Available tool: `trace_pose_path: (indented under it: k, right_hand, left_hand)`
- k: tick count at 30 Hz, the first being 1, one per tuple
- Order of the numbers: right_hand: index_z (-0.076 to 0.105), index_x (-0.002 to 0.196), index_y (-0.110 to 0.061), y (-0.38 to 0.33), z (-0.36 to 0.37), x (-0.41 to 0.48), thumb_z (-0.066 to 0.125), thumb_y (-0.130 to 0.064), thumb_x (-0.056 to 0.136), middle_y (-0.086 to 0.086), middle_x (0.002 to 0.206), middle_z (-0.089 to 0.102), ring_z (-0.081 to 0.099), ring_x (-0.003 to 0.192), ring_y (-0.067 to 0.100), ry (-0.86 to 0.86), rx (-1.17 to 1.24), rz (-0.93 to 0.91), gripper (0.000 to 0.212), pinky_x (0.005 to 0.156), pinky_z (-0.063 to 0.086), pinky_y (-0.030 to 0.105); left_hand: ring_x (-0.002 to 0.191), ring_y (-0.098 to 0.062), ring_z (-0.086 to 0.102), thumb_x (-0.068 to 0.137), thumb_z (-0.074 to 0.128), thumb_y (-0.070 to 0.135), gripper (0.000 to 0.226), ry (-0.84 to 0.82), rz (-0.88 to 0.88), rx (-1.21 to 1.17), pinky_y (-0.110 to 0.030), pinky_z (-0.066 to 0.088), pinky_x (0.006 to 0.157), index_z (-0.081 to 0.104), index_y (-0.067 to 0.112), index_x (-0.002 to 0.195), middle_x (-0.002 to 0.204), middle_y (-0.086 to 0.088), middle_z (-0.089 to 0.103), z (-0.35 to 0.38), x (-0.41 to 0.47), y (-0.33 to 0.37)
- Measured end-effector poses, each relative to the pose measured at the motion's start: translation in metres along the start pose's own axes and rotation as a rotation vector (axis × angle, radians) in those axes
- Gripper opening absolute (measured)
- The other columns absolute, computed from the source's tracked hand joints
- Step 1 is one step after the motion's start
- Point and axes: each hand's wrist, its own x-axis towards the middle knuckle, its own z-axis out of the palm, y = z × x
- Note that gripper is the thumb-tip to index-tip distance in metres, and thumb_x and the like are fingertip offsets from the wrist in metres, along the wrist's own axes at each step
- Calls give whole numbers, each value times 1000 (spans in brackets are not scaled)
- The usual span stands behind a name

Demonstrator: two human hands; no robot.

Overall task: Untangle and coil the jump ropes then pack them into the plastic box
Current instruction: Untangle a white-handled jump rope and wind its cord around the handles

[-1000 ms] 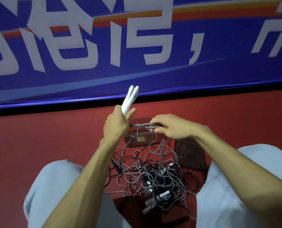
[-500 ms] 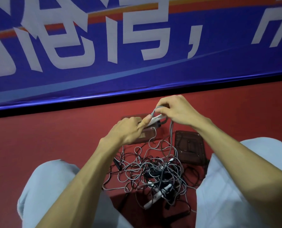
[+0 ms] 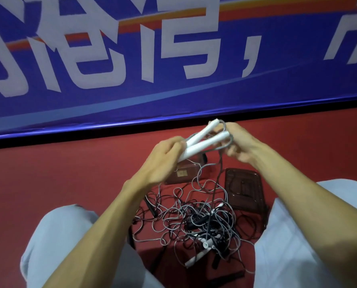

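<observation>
Both white handles (image 3: 202,140) are up now. Half a second ago they sat low, mostly buried in the fist and pointing across at the other hand, and now they stick out clear, side by side, tilted up and to the right toward the blue banner (image 3: 173,90). Left hand (image 3: 163,163) grips them at the bottom end with the fingers wrapped tight, so the long axis runs from that fist at lower left up to the free tips at upper right. Right hand (image 3: 244,146) has come up with them and sits right at those tips, practically touching. It's smeared with motion blur, but as far as I can make out the fingers are curled round a loop of the gray cord (image 3: 219,171) just past the handle ends. From there the cord drops straight down into the tangled pile (image 3: 194,221) on the red floor (image 3: 69,173) between the knees, so this rope isn't free of the mess yet. My guess is the next bit is winding cord around the handles, which means the right hand circling across that slanted axis while the left just holds steady, and the trailing strand could drag the whole knot along. The plastic box (image 3: 185,175) sits on the floor beyond the pile, partly hidden under the left hand, with its lid (image 3: 244,190) lying flat just to the right. Nothing looks packed yet, though I can't really see inside.
</observation>
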Motion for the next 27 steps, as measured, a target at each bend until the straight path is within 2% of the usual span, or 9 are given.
trace_pose_path:
  k: [3,6,9,11,14,18,19,23,27]
  right_hand:
    - [55,81,-11,11,6,5,44,-6,96,6,74,51,39,54,8,-99,6,81,19,44,29,16]
    - [57,90,-6,15,14,1,44,-11,101,7,76,58,35,50,5,-256,-141,199,18,41,20,15]
    - [60,83,-3,23,19,-3,50,-18,100,-2,64,61,48,50,6,-419,-586,219,24,45,45,19]
    - [57,78,-8,30,19,-4,52,-17,99,-5,62,63,61,59,10,-476,-854,191,24,70,55,40]
    - [56,81,-15,32,18,-5,49,-21,101,-9,59,61,68,69,14,-463,-1079,94,21,81,51,39]
    - [57,109,-15,23,27,-16,45,-21,102,-29,54,56,53,53,-5,-423,-1223,-85,16,58,44,16]
    - [56,112,-15,21,28,-18,44,-21,102,-24,56,56,51,52,-7,-415,-1250,-130,16,54,40,14]
    - [52,99,-18,13,27,-24,43,-23,102,-8,70,53,49,60,6,-367,-1285,-352,11,61,45,29]
    - [57,100,-16,10,26,-25,46,-19,101,-15,80,52,48,69,-6,-330,-1363,-563,11,66,46,30]
  left_hand:
    - [39,-10,37,97,31,8,31,108,-84,-166,-19,29,41,59,18,108,51,4,47,-4,5,0]
    - [35,-8,32,93,27,4,37,196,-150,-313,-17,25,41,60,7,111,49,2,44,-6,8,2]
    - [37,-8,30,95,28,8,35,280,-176,-355,-18,24,41,62,7,95,52,-3,44,-9,10,2]
    - [38,-10,29,92,31,11,30,332,-184,-332,-20,23,42,59,7,81,55,-6,44,-13,10,-2]
    - [42,-14,31,83,34,18,25,422,-240,-259,-25,26,46,54,6,73,60,-10,47,-19,13,-14]
    - [55,-22,41,86,34,25,31,442,-318,-41,-35,34,54,55,7,72,66,-11,56,-20,15,-22]
    - [56,-22,44,91,35,23,32,432,-331,25,-33,36,54,57,5,75,68,-11,58,-20,15,-23]
    - [56,-18,48,99,33,23,34,367,-355,290,-31,32,47,58,5,87,72,-7,59,-15,16,-30]
    - [61,-24,54,100,33,31,38,286,-337,441,-32,33,50,61,8,91,79,-16,63,-7,17,-38]
